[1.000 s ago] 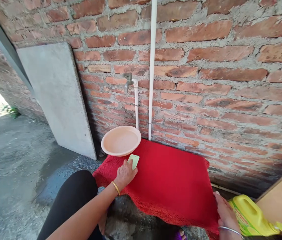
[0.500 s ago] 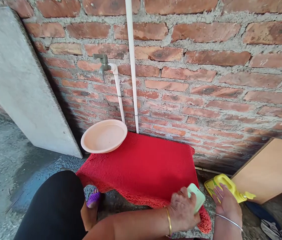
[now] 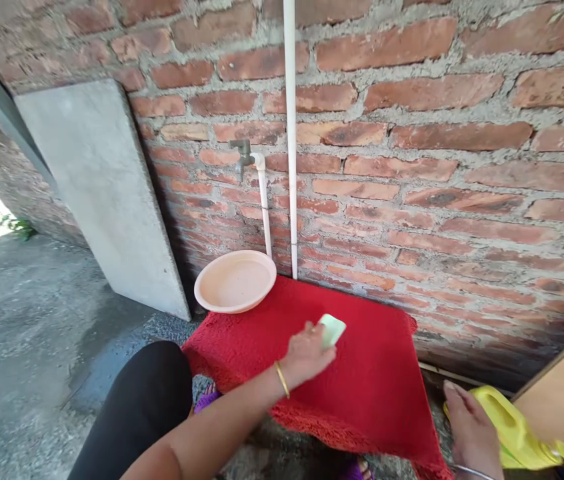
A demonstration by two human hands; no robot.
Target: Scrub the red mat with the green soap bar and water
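"Red cloth (image 3: 377, 393), and the pale-green block (image 3: 333, 329)?"
"Over its middle, right of the basin (image 3: 235, 283), left hand's (image 3: 307, 353) grip closed on it."
"Right hand (image 3: 475, 433)?"
"Grip loosely open, empty, near the yellow jug (image 3: 519, 437)."

A left hand (image 3: 307, 353) grips a pale green block (image 3: 333, 329) over a red mat (image 3: 377, 373); a peach basin (image 3: 235, 283) sits left of it, a yellow jug (image 3: 512, 427) beside the right hand (image 3: 475, 430).

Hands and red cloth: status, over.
Left hand gripping pale green block, over red cloth. Right hand empty, near yellow jug. Pink basin at cloth's far left corner.
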